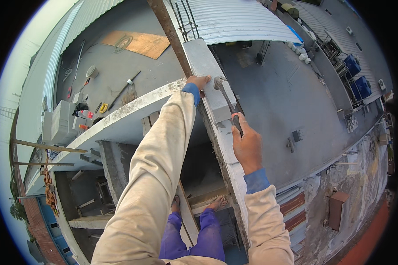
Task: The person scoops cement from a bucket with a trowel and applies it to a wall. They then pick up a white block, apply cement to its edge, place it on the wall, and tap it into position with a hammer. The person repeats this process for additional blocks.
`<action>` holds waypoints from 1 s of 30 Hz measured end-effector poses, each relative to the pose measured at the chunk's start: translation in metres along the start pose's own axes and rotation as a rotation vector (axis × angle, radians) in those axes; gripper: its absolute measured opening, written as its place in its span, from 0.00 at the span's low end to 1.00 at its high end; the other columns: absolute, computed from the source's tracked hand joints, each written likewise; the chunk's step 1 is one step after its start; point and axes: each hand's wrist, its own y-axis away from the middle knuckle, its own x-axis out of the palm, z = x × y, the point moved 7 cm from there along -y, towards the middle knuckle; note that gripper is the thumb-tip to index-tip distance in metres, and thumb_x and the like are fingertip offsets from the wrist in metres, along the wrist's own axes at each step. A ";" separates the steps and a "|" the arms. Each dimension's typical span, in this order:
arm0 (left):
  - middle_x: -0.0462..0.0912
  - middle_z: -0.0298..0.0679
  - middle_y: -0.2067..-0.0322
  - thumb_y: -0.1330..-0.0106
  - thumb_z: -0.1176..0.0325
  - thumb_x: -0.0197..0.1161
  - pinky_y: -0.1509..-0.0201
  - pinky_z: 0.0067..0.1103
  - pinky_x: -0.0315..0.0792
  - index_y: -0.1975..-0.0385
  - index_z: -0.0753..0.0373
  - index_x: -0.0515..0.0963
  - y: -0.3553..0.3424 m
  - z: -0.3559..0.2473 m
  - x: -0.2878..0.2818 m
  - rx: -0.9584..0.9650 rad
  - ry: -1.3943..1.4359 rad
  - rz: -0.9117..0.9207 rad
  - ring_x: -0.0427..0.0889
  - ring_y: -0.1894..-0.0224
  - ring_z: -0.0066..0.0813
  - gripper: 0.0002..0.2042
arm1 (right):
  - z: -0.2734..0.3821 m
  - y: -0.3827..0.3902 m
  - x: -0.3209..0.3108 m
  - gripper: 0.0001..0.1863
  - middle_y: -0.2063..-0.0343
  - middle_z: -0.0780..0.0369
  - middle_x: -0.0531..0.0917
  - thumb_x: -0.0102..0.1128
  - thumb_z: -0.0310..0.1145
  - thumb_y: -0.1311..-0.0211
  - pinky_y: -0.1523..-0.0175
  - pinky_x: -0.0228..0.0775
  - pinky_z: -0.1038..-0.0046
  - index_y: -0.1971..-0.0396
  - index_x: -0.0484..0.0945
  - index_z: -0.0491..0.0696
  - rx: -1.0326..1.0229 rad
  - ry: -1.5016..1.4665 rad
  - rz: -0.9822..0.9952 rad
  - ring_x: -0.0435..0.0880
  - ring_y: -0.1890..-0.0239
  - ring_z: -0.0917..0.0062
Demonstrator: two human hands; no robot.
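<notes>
My right hand (247, 145) grips the handle of a claw hammer (227, 102), whose metal head rests against the top of a grey concrete beam (203, 66). My left hand (198, 82) is stretched out and holds the edge of the same beam, just left of the hammer head. Both arms wear beige sleeves with blue cuffs. Below, my feet in sandals (216, 203) stand on a narrow wooden plank (188, 216).
A concrete roof slab (119, 66) on the left carries a plywood sheet (139, 43), a coiled wire, a long-handled tool (121, 90) and bottles. A corrugated metal roof (239, 20) lies ahead. On the right, a lower grey roof (283, 101) and blue tanks (357, 77).
</notes>
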 end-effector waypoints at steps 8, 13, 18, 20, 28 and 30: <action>0.89 0.56 0.62 0.37 0.52 0.75 0.62 0.33 0.86 0.56 0.78 0.84 0.021 0.011 -0.001 0.119 -0.077 -0.118 0.92 0.66 0.44 0.28 | 0.063 -0.145 0.036 0.25 0.57 0.46 0.89 0.59 0.40 0.27 0.45 0.79 0.53 0.32 0.75 0.53 -0.026 0.071 0.017 0.88 0.52 0.49; 0.90 0.58 0.58 0.46 0.49 0.76 0.54 0.34 0.85 0.56 0.74 0.86 0.008 0.014 0.002 0.044 -0.129 -0.124 0.92 0.58 0.49 0.30 | 0.048 -0.176 0.078 0.27 0.49 0.46 0.87 0.58 0.43 0.27 0.36 0.75 0.55 0.30 0.74 0.55 0.072 0.200 0.200 0.84 0.43 0.49; 0.87 0.59 0.50 0.44 0.48 0.76 0.40 0.34 0.80 0.52 0.72 0.86 0.012 0.009 0.004 0.085 -0.179 -0.138 0.87 0.46 0.52 0.31 | 0.040 -0.175 0.078 0.26 0.48 0.46 0.86 0.59 0.42 0.28 0.36 0.74 0.53 0.31 0.76 0.56 0.093 0.258 0.179 0.84 0.42 0.49; 0.87 0.58 0.49 0.43 0.49 0.75 0.39 0.34 0.79 0.51 0.72 0.85 0.018 0.004 0.005 0.087 -0.197 -0.122 0.87 0.45 0.52 0.31 | 0.049 -0.174 0.071 0.26 0.48 0.46 0.86 0.59 0.42 0.28 0.36 0.74 0.54 0.31 0.76 0.55 0.015 0.215 0.156 0.84 0.43 0.48; 0.87 0.55 0.48 0.41 0.51 0.74 0.37 0.33 0.78 0.51 0.70 0.86 0.016 0.004 0.009 0.074 -0.160 -0.083 0.86 0.43 0.50 0.28 | 0.036 -0.061 0.009 0.25 0.50 0.49 0.89 0.61 0.40 0.26 0.43 0.79 0.62 0.33 0.77 0.48 -0.029 0.012 -0.102 0.88 0.47 0.57; 0.88 0.55 0.49 0.41 0.50 0.74 0.38 0.32 0.78 0.50 0.70 0.86 0.010 0.004 0.009 0.080 -0.180 -0.104 0.87 0.43 0.48 0.28 | 0.044 -0.028 -0.004 0.24 0.54 0.49 0.89 0.61 0.36 0.27 0.49 0.81 0.62 0.34 0.77 0.48 -0.157 0.001 -0.210 0.90 0.54 0.54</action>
